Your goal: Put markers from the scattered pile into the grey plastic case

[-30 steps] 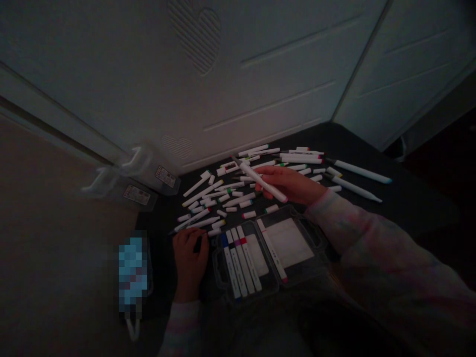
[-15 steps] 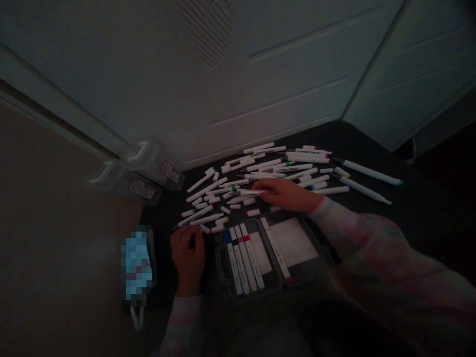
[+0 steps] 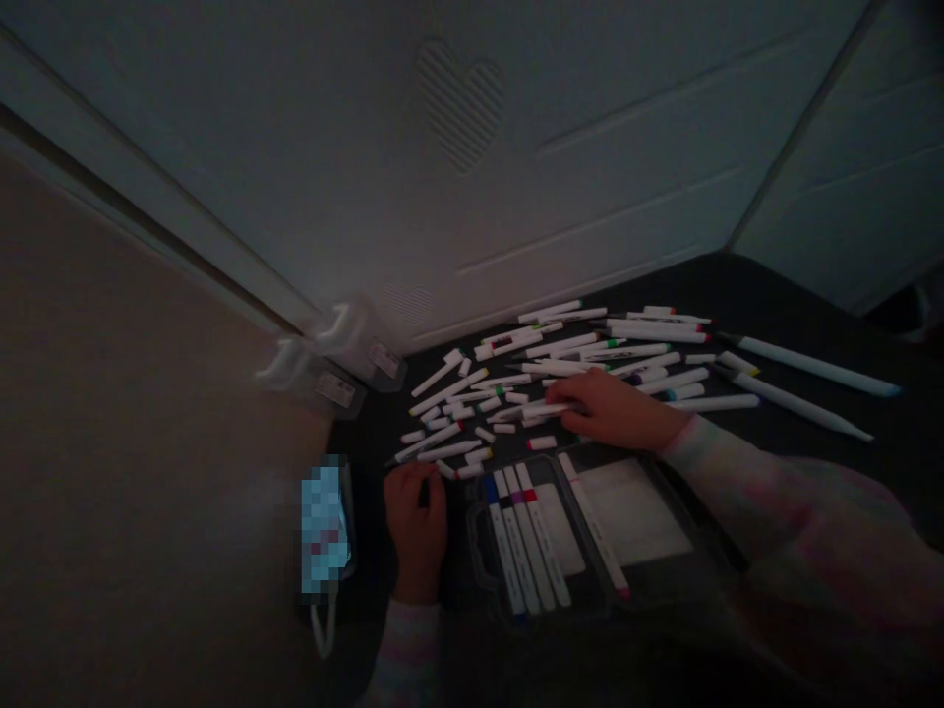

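My right hand (image 3: 619,408) is closed on a white marker (image 3: 544,413), its fingers pinching the right end while the other end points left over the pile. Below and around it lie many loose white markers (image 3: 649,329) and short white caps (image 3: 542,443) with coloured ends. My left hand (image 3: 417,526) rests on the dark table with fingers curled; whether anything is inside them is hidden. A white cap (image 3: 446,470) lies at its fingertips. Between my forearms sits an open clear plastic case (image 3: 483,560), with several capped markers (image 3: 527,541) in its left half and one marker (image 3: 596,526) slanting near its middle.
Two clear plastic containers (image 3: 369,349) with labels stand at the back left against a pale panel (image 3: 590,197) with heart reliefs. A device with a lit, blurred screen (image 3: 324,531) and a white loop lies left of my left hand. The dark tabletop (image 3: 782,295) extends right.
The view has shifted, so everything sits farther right and lower. My right hand, still pinching the marker, has come slightly nearer to the case. My left hand keeps its curled pose.
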{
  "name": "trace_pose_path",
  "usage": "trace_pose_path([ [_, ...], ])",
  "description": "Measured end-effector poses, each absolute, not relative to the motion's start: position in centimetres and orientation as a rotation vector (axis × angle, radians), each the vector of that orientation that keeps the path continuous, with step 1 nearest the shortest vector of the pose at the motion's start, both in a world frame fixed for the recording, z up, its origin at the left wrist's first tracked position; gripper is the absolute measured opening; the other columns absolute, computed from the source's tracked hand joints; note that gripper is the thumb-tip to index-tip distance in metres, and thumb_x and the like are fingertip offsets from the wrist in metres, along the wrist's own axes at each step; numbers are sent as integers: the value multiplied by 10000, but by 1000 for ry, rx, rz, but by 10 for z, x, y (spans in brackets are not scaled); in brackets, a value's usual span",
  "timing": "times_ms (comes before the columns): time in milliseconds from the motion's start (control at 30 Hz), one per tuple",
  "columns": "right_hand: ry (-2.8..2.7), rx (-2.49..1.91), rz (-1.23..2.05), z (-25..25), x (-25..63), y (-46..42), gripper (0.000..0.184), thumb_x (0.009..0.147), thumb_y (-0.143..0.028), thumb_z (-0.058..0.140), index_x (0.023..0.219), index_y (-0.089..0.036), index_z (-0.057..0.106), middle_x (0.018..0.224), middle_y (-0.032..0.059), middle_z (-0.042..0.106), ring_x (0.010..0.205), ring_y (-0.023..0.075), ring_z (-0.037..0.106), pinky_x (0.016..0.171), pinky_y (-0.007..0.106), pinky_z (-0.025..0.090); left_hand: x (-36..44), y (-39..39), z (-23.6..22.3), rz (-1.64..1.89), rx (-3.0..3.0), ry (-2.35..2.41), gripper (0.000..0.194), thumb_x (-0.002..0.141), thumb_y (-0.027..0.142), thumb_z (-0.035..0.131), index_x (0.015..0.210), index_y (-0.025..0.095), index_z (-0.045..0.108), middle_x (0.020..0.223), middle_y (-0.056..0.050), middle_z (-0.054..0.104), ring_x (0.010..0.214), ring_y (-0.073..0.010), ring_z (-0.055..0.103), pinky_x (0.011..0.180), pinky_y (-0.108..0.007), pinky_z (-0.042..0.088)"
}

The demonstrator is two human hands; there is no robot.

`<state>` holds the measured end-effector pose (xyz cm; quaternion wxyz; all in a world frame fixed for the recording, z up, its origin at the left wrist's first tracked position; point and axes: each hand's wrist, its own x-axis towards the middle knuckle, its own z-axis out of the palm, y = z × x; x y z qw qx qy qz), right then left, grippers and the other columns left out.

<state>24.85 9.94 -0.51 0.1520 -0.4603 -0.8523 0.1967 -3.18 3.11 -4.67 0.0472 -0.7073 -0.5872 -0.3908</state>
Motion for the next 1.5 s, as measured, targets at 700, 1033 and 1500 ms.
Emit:
trace_pose_path([
  [700,-2512,-1383,501,-11,246,100,209,707,-235,489,852,-183,630,883,50,664,895,216,571,812,354,278,-40,36,-52,-1105,-2170,-1664,153,805,272,473,784,174,588,777,-45,583,794,-174,526,725,-312,428],
  [1033,-2392,-1414,422,-3,255,104,204,784,-233,448,830,-173,636,853,55,654,823,183,567,759,311,298,-38,35,-50,-1068,-2179,-1715,144,797,261,470,794,184,592,801,-47,595,820,-179,531,745,-326,426],
  [1500,-2081,-2005,246,-12,284,126,285,802,-338,433,850,-183,667,930,96,648,900,243,551,748,352,318,-37,37,-50,-1087,-2184,-1659,138,799,260,474,778,180,585,780,-41,590,798,-172,526,731,-314,425],
])
